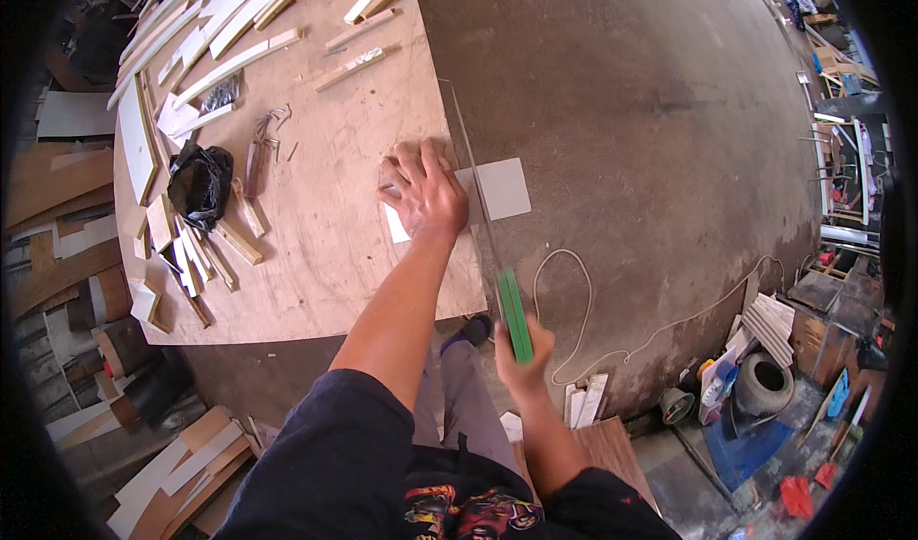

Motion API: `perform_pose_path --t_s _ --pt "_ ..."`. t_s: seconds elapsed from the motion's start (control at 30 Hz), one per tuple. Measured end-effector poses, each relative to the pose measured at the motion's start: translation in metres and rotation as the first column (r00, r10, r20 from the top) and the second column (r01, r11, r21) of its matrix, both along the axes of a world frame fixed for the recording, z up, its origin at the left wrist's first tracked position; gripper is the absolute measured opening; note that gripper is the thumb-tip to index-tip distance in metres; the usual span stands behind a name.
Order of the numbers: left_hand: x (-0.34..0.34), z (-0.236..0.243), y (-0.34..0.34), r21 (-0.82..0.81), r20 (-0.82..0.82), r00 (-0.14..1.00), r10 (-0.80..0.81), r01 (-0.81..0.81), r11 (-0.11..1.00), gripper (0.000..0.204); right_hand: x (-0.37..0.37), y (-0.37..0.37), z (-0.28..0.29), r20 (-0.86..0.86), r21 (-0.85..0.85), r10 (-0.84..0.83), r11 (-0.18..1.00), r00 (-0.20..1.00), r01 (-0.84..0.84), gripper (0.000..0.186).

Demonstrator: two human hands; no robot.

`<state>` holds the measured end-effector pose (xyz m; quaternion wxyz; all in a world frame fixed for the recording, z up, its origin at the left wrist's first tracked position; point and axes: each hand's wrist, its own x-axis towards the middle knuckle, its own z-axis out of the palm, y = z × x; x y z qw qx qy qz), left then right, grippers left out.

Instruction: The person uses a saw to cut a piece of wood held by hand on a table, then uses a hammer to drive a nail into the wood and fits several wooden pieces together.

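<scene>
My left hand (427,194) lies with spread fingers on a flat white board (505,188), pressing it against the plywood tabletop (335,177). Part of the board sticks out past the table's right edge, and part is hidden beneath the hand. In my right hand (524,360) is the green handle of a handsaw (514,315), the fingers wrapped round it. The saw's thin blade runs away from me along the table's right edge and crosses the board just right of my left hand. How deep the blade sits in the board cannot be made out.
Wood strips and white offcuts (239,62) cover the table's far left. A black plastic bag (201,184), a chisel-like tool (253,167) and several nails (274,129) lie nearer. A pale cord (574,253) loops over the floor at right. A tyre (763,384) lies among clutter.
</scene>
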<state>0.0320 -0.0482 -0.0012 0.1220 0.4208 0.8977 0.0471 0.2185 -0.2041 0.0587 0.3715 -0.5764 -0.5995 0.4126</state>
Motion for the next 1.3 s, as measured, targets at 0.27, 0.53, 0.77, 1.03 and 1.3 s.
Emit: perform_pose_path --t_s 0.27,0.53,0.77,1.03,1.3 --pt "-0.003 -0.007 0.0 0.08 -0.045 0.999 0.008 -0.004 0.997 0.05 0.003 -0.008 -0.002 0.002 -0.002 0.024 1.0 1.0 -0.024 0.007" --pt "-0.002 0.007 0.003 -0.039 0.034 0.999 0.007 -0.006 0.999 0.052 -0.007 0.006 -0.004 0.053 0.125 0.0 0.992 0.999 -0.007 0.014" --pt "-0.004 0.005 0.002 -0.042 0.048 0.999 0.012 -0.01 0.999 0.052 -0.012 0.033 -0.011 0.027 -0.002 0.042 0.999 0.999 -0.042 0.01" --pt "0.0 0.006 0.004 -0.036 0.032 0.999 -0.002 0.003 0.999 0.05 -0.015 0.041 -0.007 0.007 -0.036 0.034 0.999 0.999 -0.034 0.009" --pt "0.0 0.001 0.001 0.022 0.005 1.0 -0.003 0.003 1.0 0.048 -0.011 0.032 -0.004 0.017 0.016 0.031 0.999 0.999 -0.031 0.01"
